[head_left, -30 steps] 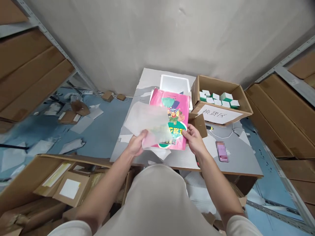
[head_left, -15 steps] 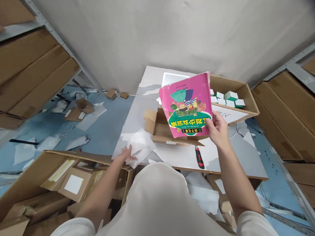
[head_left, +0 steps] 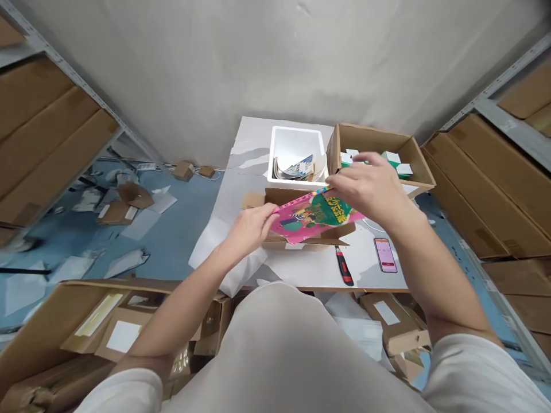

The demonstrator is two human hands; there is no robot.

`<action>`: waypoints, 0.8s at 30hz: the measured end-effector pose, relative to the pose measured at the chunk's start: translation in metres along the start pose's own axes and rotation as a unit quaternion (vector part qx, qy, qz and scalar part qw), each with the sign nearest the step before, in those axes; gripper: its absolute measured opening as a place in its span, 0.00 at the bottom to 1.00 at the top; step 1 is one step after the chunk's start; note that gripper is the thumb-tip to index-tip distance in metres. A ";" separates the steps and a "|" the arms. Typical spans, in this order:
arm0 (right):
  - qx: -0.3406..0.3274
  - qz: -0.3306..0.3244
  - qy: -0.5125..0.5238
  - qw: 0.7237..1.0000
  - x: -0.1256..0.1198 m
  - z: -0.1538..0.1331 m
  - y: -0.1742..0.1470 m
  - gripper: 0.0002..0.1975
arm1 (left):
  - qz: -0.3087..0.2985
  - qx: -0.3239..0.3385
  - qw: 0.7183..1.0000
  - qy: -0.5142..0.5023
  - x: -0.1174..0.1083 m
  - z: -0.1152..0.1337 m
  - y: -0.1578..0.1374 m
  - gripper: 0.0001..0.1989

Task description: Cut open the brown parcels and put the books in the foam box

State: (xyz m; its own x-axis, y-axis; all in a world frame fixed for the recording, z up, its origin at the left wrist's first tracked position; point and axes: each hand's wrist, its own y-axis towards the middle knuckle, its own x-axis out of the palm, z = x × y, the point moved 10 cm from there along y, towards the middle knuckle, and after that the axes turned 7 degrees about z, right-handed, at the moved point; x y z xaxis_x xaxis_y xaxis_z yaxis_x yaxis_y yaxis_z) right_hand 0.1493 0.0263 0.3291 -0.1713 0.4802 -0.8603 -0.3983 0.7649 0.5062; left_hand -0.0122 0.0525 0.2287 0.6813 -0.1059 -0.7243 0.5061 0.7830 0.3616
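A pink picture book (head_left: 307, 215) with a green patch and yellow lettering is held tilted, spine upward, by both hands. My left hand (head_left: 252, 229) grips its left end, fingers closed. Its other end is pinched by my right hand (head_left: 372, 186). Directly beneath the book is an open cardboard box (head_left: 275, 198) with its flaps out. White foam wrap (head_left: 215, 241) lies at the table's left side, below my left wrist. A red and black utility knife (head_left: 344, 267) rests in front of the box.
Behind the box stands a white tray (head_left: 297, 132) with several booklets. A larger carton (head_left: 379, 132) of green and white boxes is at the back right. A phone (head_left: 385, 255) lies near the front edge. At lower left, a big carton (head_left: 51, 304) holds boxes; shelves flank both sides.
The book has turned and come down over the box. My left hand has left the foam wrap and taken the book's other end. The tray and phone now show.
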 end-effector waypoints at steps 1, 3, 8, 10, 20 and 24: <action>0.045 0.041 0.016 0.998 -0.003 0.016 -0.005 0.14 | 0.029 -0.022 0.999 -0.026 0.005 -0.011 -0.006 0.16; 0.158 0.106 0.085 0.978 -0.002 0.056 -0.026 0.25 | 0.084 -0.076 0.987 -0.111 0.012 -0.036 -0.022 0.16; 0.367 0.071 0.393 0.840 0.050 0.116 -0.076 0.25 | 0.105 -0.217 0.882 -0.406 0.054 -0.078 -0.054 0.22; 0.386 0.086 0.451 0.800 0.056 0.118 -0.078 0.25 | 0.094 -0.257 0.840 -0.469 0.072 -0.079 -0.061 0.23; 0.382 0.078 0.479 0.787 0.068 0.110 -0.060 0.21 | 0.094 -0.317 0.800 -0.501 0.097 -0.073 -0.078 0.23; 0.393 0.096 0.468 0.786 0.072 0.124 -0.060 0.13 | 0.015 -0.342 0.755 -0.559 0.118 -0.070 -0.084 0.26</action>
State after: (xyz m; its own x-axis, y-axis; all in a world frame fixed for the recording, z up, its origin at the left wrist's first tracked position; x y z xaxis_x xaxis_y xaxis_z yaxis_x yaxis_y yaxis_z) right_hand 0.2721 0.0685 0.2440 -0.8945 0.3737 -0.2453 0.3318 0.9228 0.1958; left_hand -0.0111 0.0170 0.0720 0.9017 -0.2334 0.3640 0.3499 0.8885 -0.2969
